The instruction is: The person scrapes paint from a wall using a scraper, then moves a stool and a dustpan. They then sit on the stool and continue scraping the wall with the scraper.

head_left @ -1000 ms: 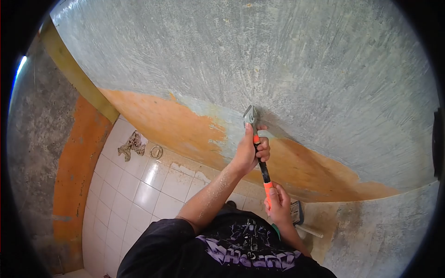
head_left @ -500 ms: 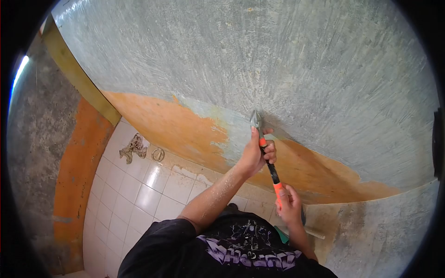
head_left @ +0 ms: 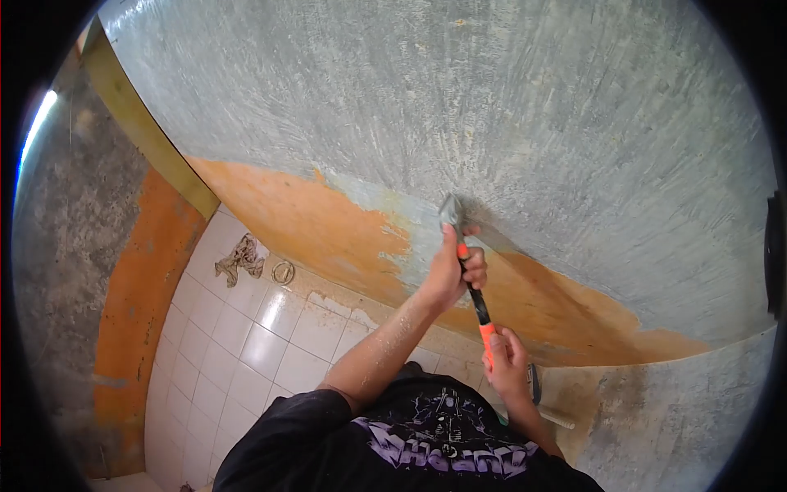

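A long tool (head_left: 479, 308) with a black and orange handle has its metal head against the grey wall (head_left: 344, 98), just above the orange painted band (head_left: 303, 213). My left hand (head_left: 448, 271) is wrapped round the upper part of the handle, close below the head, with the thumb laid along it. Lower down, my right hand (head_left: 507, 365) grips the orange end of the handle. Pale dust covers my left forearm. Part of the tool's head is hard to make out.
White floor tiles (head_left: 252, 348) lie below on the left, bearing a crumpled cloth (head_left: 240, 260) and a ring-shaped object (head_left: 283, 272). A yellowish post (head_left: 139, 123) stands at the left corner. Another wall, grey and orange (head_left: 127, 303), rises at the left.
The tool's handle end and my right hand have shifted slightly left, and the tool's head shows more broadly. Both hands keep their grip. The view has moved a little.
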Demonstrator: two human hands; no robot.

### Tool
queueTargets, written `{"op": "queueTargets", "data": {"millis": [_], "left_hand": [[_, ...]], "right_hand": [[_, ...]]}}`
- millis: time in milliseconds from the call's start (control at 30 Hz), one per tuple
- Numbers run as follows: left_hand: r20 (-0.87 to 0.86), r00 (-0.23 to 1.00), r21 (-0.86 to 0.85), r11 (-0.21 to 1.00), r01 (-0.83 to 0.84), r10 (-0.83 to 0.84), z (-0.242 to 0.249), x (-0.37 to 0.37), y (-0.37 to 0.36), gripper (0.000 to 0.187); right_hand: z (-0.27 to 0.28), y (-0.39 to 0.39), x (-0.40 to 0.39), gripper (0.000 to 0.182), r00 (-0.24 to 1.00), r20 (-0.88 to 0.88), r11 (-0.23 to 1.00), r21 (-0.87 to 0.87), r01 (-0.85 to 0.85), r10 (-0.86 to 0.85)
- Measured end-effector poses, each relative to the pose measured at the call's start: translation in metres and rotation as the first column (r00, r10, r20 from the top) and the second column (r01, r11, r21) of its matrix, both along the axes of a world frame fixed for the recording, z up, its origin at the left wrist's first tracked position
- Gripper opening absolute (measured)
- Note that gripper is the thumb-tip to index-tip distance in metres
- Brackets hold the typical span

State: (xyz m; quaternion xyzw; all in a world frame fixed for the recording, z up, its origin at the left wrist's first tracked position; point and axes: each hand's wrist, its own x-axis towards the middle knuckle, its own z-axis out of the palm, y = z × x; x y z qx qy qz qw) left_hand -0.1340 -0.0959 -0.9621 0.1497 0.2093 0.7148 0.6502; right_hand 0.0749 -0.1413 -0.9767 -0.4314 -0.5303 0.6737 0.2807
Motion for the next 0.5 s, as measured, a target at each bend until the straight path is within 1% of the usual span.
{"op": "queueTargets", "data": {"millis": [67, 100, 133, 200, 300, 433, 500], "left_hand": [[-0.053, 0.997, 0.035, 0.998, -0.045, 0.047, 0.002, -0.015, -0.002, 0.063], [-0.066, 0.997, 0.028, 0.999, -0.039, 0.041, 0.002, -0.015, -0.002, 0.063], [-0.047, 0.998, 0.018, 0.999, -0.039, 0.040, 0.004, -0.013, -0.002, 0.063], [-0.009, 0.999, -0.008, 0.999, -0.033, 0.033, 0.006, -0.003, -0.002, 0.062], [0.018, 0.999, -0.017, 0.999, 0.039, -0.039, 0.001, 0.008, 0.001, 0.062], [-0.007, 1.000, -0.011, 1.000, 0.008, -0.008, 0.004, 0.000, -0.002, 0.060], [-0.014, 1.000, -0.010, 1.000, 0.015, -0.015, 0.002, -0.002, -0.004, 0.059]], "right_hand": [[0.001, -0.002, -0.007, 0.031, 1.000, -0.007, 1.000, 0.002, -0.002, 0.002], [0.000, -0.003, -0.008, 0.031, 1.000, -0.021, 1.000, -0.001, -0.004, 0.004], [-0.001, -0.003, -0.010, 0.031, 0.999, -0.039, 1.000, -0.005, -0.005, 0.005], [-0.002, 0.000, 0.001, 0.032, 1.000, -0.020, 1.000, 0.018, 0.010, -0.010], [-0.005, -0.002, 0.008, 0.033, 1.000, -0.015, 1.000, 0.006, 0.024, -0.023], [-0.004, -0.013, -0.003, 0.033, 0.999, 0.034, 0.999, -0.008, 0.039, -0.039], [-0.007, -0.013, -0.002, 0.033, 0.997, 0.027, 0.997, 0.042, 0.071, -0.072]]}}
